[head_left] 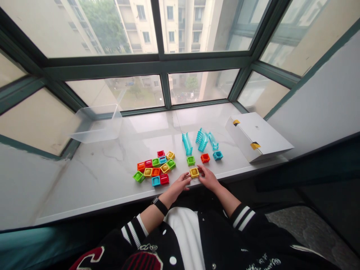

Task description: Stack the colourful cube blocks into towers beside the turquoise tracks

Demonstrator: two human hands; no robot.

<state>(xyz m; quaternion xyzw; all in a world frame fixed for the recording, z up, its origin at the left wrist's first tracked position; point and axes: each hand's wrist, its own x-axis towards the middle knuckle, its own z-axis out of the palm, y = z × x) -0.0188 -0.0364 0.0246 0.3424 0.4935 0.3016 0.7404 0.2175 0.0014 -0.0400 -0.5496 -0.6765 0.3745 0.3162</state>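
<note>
A yellow cube block (194, 172) rests on the white marble windowsill (112, 176) near its front edge. My left hand (180, 184) touches the block's left side with curled fingers. My right hand (207, 177) pinches its right side. Just beyond stand a green cube (191, 160), an orange cube (205, 158) and a blue cube (217, 155) in a row. Behind them lie three translucent blue ramp pieces (200, 140). A cluster of several coloured cubes (155, 168) sits to the left of my hands.
A clear plastic tub (97, 123) stands at the back left by the window. A white flat box (257, 137) with yellow-black tape lies at the right. Window frames enclose the sill's far side.
</note>
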